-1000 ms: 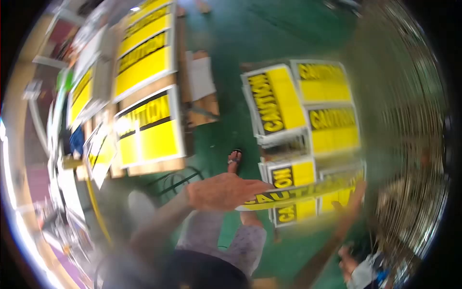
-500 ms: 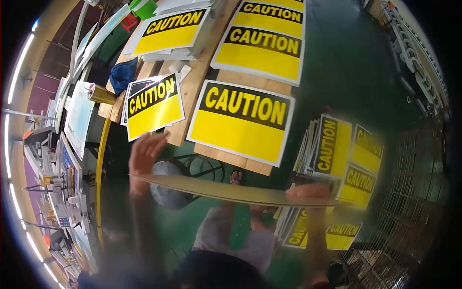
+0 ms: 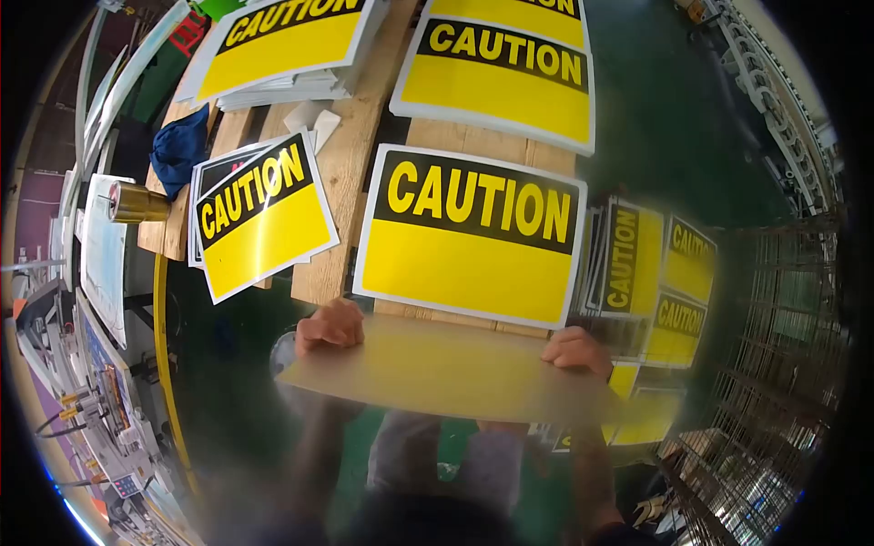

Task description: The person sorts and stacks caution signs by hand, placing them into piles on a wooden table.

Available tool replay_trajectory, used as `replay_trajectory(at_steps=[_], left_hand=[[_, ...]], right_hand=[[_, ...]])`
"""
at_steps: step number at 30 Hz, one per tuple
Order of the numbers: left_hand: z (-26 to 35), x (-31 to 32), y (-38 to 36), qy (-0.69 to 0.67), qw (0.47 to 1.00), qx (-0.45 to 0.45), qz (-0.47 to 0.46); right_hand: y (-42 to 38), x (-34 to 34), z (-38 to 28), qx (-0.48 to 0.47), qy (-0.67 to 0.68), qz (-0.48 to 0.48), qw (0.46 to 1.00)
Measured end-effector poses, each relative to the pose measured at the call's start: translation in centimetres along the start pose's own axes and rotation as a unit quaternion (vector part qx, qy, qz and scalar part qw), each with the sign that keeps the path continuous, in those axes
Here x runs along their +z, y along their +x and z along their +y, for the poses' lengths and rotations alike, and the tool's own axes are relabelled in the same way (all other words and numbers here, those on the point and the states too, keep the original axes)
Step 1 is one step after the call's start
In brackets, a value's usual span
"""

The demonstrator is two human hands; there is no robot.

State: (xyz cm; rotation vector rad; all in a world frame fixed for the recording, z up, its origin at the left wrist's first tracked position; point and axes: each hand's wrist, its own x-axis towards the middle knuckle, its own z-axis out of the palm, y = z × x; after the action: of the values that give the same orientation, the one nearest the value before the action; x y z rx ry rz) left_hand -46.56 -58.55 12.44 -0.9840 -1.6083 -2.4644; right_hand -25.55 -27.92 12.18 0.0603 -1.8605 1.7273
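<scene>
Both of my hands grip a dull yellowish flat sheet (image 3: 446, 373) by its far edge, low in front of my body. At its left end, my left hand (image 3: 330, 326) has its fingers curled over the edge. My right hand (image 3: 578, 349) is closed over the right end in the same way. Just beyond the sheet lies a yellow and black CAUTION sign (image 3: 469, 259), flat on the wooden pallet (image 3: 323, 282). Whether the held sheet carries any printing cannot be made out; its near side is blurred.
Another CAUTION sign (image 3: 270, 241) lies askew over other sheets at left, beside a dark blue cloth (image 3: 177, 150) and a gold-coloured can (image 3: 137, 202). Farther back are stacked CAUTION signs (image 3: 282, 45) and a second pile (image 3: 496, 91). More signs (image 3: 678, 278) and a wire rack (image 3: 774, 337) stand right.
My left hand has gone from open beside the sheet to closed on its left end. The sheet has tilted to show more of its face. The view has shifted closer to the pallet.
</scene>
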Motion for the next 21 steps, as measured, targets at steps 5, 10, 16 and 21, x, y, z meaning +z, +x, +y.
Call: replay_trajectory(at_steps=[5, 10, 16, 21], left_hand=[[-0.4, 0.4, 2.1, -0.026, 0.998, 0.044, -0.038], [-2.8, -0.1, -0.3, -0.053, 0.996, -0.027, 0.062], [-0.8, 0.9, 0.5, 0.146, 0.983, -0.106, 0.032], [0.1, 3.4, 6.4, 0.411, 0.879, -0.242, 0.005]], right_hand=[[-0.3, 1.3, 1.3, -0.019, 0.045, 0.087, 0.995], [-1.2, 0.5, 3.4, -0.053, -0.055, 0.127, 0.989], [-2.0, 1.9, -0.3, 0.184, 0.071, 0.219, 0.956], [5.8, 3.7, -1.0, 0.136, -0.327, 0.256, 0.899]])
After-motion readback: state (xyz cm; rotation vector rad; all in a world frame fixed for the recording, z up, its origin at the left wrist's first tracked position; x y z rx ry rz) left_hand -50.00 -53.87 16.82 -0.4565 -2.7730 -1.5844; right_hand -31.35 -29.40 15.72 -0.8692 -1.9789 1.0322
